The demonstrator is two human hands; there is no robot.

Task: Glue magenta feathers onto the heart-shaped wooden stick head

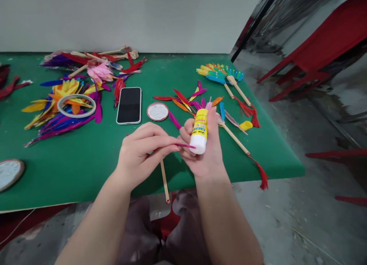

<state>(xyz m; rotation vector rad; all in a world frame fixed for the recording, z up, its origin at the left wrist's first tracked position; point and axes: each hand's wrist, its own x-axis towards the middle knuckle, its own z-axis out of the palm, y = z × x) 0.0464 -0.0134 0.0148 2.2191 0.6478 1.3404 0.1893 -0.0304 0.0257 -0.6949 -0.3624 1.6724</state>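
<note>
Over the near edge of the green felt table [94, 158], both hands are working close together.

Progress, judging by layout only:
- One feather fan in yellow, green and blue on a wooden handle [220, 73] is lying finished-looking at the far right, red tassel attached.
- A second wooden stick with a red tassel [235, 139] is sitting beside the right hand, with only a few feathers showing at its head; looking partly built.
- A bare wooden stick [164, 181] is lying under the left hand, nothing glued on it yet.
- Loose coloured feathers [183, 98] and a big mixed feather pile [61, 116] are waiting unused, so most of the work is looking undone.
- A small yellow cap [246, 125] is lying off to the right.

Grip:
- Left hand [137, 150] is pinching a thin magenta feather [185, 145] between thumb and fingertips, clamped tight, the tip pointing right.
- Right hand [205, 154] is wrapping around a white glue tube with a yellow label [200, 133], clenched, holding it roughly upright just above the table edge.
- The feather tip is touching the tube's lower white end; can't tell whether glue is transferring.

Also lying around: black smartphone [129, 105], round white lid with a red rim [157, 111], roll of clear tape [76, 105] on the pile.
</note>
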